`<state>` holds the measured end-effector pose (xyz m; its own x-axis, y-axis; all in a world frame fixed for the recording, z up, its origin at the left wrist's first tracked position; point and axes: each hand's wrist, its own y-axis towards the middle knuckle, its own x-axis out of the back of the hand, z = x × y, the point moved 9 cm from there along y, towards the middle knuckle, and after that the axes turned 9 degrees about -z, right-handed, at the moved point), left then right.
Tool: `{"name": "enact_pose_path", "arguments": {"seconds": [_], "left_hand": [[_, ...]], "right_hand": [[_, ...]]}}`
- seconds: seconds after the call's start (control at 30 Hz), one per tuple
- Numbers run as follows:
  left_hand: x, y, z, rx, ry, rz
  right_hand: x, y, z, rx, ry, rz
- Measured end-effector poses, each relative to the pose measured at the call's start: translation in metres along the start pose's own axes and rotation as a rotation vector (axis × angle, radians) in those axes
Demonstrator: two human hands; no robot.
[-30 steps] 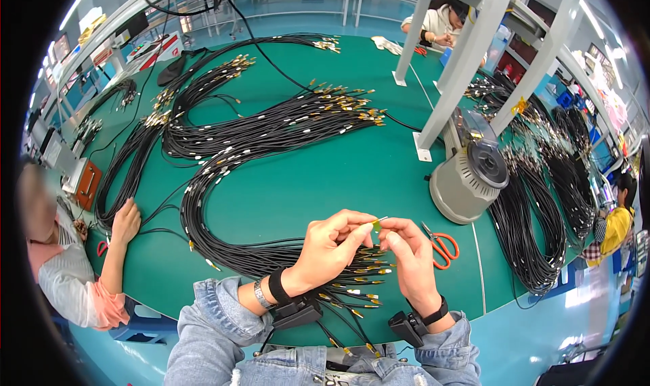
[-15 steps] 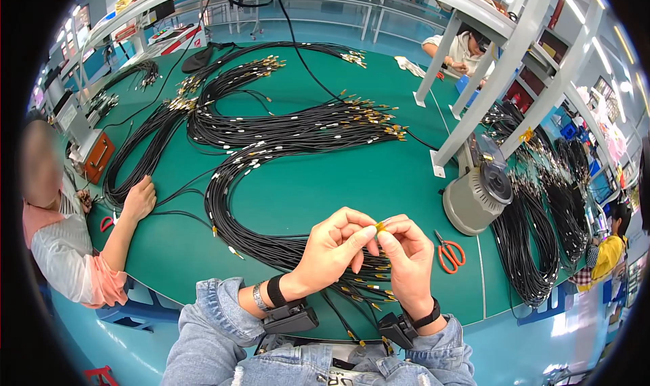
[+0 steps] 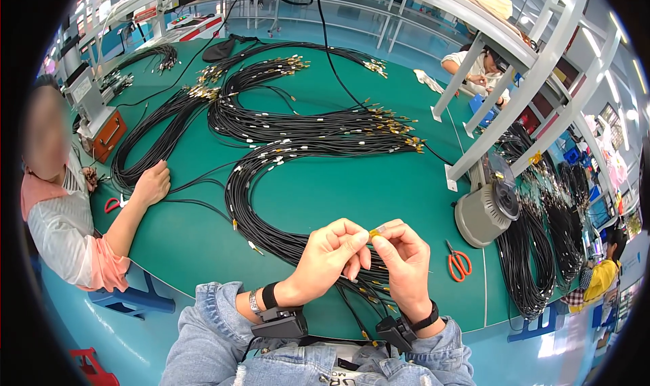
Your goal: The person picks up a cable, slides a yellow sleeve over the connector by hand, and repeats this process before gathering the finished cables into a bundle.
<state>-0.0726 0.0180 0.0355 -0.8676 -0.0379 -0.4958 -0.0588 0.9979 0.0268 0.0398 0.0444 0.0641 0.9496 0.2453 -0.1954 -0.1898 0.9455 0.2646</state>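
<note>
My left hand and my right hand meet above the near edge of the green table, thumbs against forefingers. Between their fingertips is a small yellow piece, pinched by both; its exact kind is too small to make out. Just beneath and behind my hands runs a thick bundle of black cables, with yellow and white bits at the ends. Part of the bundle is hidden by my hands. Right of my right hand lie cutters with orange-red handles.
A grey round-bodied machine stands at right beside the metal shelf posts. More cable bundles spread across the green table. At left, another person's hand rests near cables and red-handled scissors. Others sit farther off.
The view has shifted, so the table and its things sit farther right and slightly lower. My hands stay pinched together, and more of the yellow piece shows between the fingertips.
</note>
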Motion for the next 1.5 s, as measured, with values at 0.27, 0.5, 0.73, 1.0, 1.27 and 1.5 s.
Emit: {"name": "enact_pose_path", "arguments": {"seconds": [0.27, 0.5, 0.73, 1.0, 1.27, 1.5], "left_hand": [[0.010, -0.005, -0.003, -0.022, 0.053, -0.004], [0.007, -0.010, -0.012, -0.136, 0.134, 0.088], [0.005, -0.012, -0.016, -0.153, 0.176, 0.133], [0.000, -0.012, -0.007, -0.038, 0.052, 0.254], [-0.016, -0.020, 0.007, 0.179, -0.135, 0.534], [-0.030, -0.016, 0.010, 0.222, -0.141, 0.580]], "right_hand": [[-0.009, -0.002, 0.000, 0.014, -0.022, 0.033], [-0.014, -0.003, 0.005, 0.057, -0.064, 0.080], [-0.017, -0.003, 0.002, 0.020, -0.047, 0.101], [-0.029, -0.001, 0.002, -0.089, 0.081, 0.203], [-0.025, -0.007, 0.003, -0.007, 0.126, 0.377], [-0.005, -0.001, 0.008, 0.034, 0.055, 0.295]]}}
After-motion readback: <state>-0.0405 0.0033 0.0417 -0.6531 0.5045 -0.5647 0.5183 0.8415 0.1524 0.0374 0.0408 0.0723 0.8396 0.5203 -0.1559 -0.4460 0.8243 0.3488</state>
